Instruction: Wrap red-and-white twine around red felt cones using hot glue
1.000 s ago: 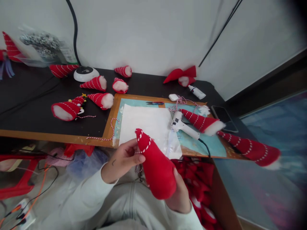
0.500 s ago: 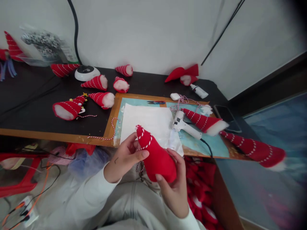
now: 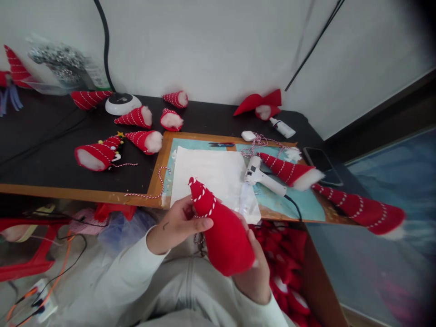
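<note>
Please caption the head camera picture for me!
Left hand and right hand hold a red cone, striped string near its tip.

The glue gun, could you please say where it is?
In the head view, the glue gun lies right of centre, between the white sheet and a striped red cone.

The left forearm (image 3: 126,277) slants in from the lower left to the left hand (image 3: 173,227), whose thumb (image 3: 200,224) stretches to the right while the fingers (image 3: 184,208) bend beneath in a pinching grip. A small dark mark (image 3: 165,225) shows near the wrist. The right hand (image 3: 255,272) sits lower, cupped and gripping, its fingers mostly hidden, so their bend is hard to judge. Pale sleeves (image 3: 145,259) reach both wrists.
</note>
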`<move>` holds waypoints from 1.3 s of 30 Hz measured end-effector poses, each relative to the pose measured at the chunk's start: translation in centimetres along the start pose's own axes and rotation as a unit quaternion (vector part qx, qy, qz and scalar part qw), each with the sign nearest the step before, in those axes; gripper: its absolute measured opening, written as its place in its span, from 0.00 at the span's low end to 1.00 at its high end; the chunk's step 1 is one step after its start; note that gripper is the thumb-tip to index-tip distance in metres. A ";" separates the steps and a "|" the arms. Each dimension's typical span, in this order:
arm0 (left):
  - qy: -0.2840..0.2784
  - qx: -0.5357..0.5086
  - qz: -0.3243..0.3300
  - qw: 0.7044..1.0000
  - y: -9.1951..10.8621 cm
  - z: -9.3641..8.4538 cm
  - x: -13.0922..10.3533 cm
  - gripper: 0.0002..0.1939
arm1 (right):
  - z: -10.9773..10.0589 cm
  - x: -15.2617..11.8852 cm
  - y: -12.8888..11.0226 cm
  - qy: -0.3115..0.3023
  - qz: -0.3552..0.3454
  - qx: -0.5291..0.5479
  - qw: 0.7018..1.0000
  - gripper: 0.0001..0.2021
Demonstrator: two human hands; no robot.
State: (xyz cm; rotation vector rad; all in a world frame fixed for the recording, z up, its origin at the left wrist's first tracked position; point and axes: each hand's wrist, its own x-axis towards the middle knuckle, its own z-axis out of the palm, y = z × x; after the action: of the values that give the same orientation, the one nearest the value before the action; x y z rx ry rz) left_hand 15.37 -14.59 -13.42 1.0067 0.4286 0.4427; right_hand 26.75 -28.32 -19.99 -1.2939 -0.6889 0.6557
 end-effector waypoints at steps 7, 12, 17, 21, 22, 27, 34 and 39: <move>0.022 0.014 0.017 1.000 0.0 0.4 -0.1 0.27 | -0.3 -0.6 -3.2 -0.057 -0.087 -0.091 0.990 0.45; -0.011 0.000 0.017 1.000 -0.1 0.1 -0.1 0.22 | -0.9 -0.6 -2.6 -0.029 -0.019 -0.129 0.991 0.33; -0.029 0.005 0.012 0.999 -0.3 -0.6 -0.1 0.22 | -1.2 -0.4 -2.2 -0.074 0.116 0.085 0.987 0.31; -0.043 0.006 0.004 0.999 -0.5 -0.8 0.0 0.23 | -1.0 -0.2 -1.6 -0.088 0.186 0.189 0.960 0.29; -0.035 0.006 0.002 0.999 -0.5 -0.7 0.0 0.23 | -0.9 0.0 -1.5 -0.094 0.196 0.191 0.957 0.28; 0.038 0.028 0.022 0.999 -0.5 -0.4 0.1 0.23 | -0.2 0.4 -2.4 0.002 0.108 0.140 0.984 0.21; 0.077 0.101 0.034 0.991 -0.1 -0.1 0.0 0.21 | -0.4 -0.4 -3.6 -0.053 -0.111 -0.218 0.968 0.37; 0.064 0.106 0.018 0.992 0.0 0.1 0.0 0.23 | -0.3 -0.1 -3.3 -0.013 -0.097 -0.259 0.961 0.28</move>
State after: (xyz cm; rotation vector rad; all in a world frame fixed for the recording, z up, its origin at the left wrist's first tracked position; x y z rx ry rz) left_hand 15.41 -14.70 -13.33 1.1969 0.5818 0.5034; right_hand 27.09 -29.05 -16.74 -1.6691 -1.0405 0.3386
